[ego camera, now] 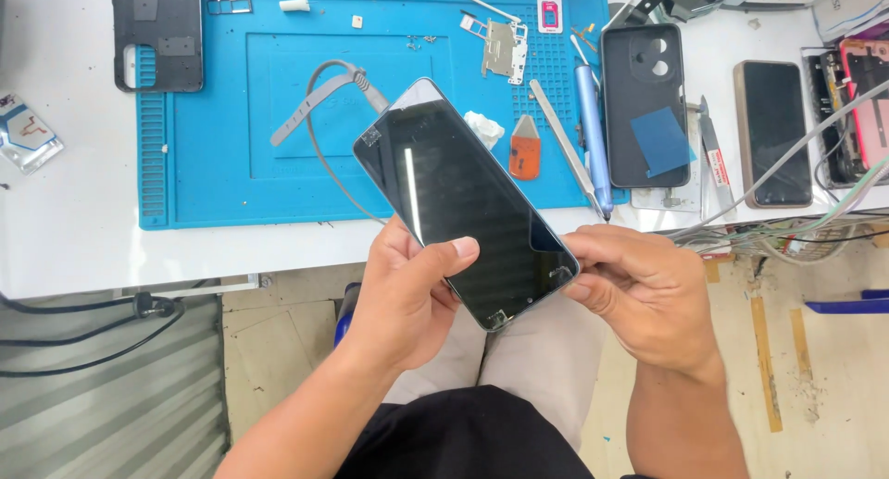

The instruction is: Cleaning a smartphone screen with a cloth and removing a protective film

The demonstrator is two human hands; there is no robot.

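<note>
Phone (pixel 463 201) held between both hands, before the mat (pixel 231 118) on the table (pixel 74 220).

Glossy glass-fronted phone (pixel 463 206), matt blue rubbery mat (pixel 231 118), smooth white tabletop (pixel 65 229), metal tweezers (pixel 565 146)

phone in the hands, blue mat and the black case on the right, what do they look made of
Phone: glossy glass front, going by the sharp streak of reflected light. Blue mat: matte, probably silicone rubber, with moulded ridges and trays. Black case: dull and soft-looking, likely rubbery plastic, with no glare on it.
</note>
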